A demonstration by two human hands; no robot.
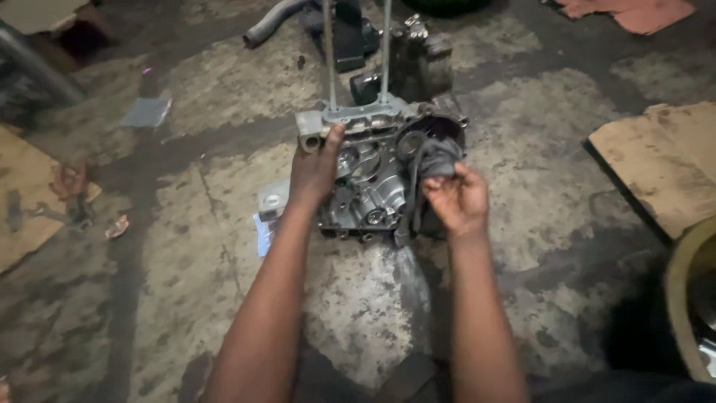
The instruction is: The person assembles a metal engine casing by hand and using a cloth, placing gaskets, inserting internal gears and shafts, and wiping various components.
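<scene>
A grey metal engine crankcase (373, 186) lies on the stained concrete floor, with two long studs (328, 52) rising from its far end. My left hand (313, 172) rests on the case's left side, thumb up against the upper edge. My right hand (459, 198) grips a dark rag (436, 160) pressed against the round opening on the case's right side. A strip of the rag hangs down past the case.
Another dark engine part (418, 60) and a bent pipe (272, 22) lie beyond the case. Cardboard sheets (664, 164) lie right and far left, tools (71, 194) on the left one. A blue-white packet (267, 216) sits by the case. A round rim (690, 298) shows at right.
</scene>
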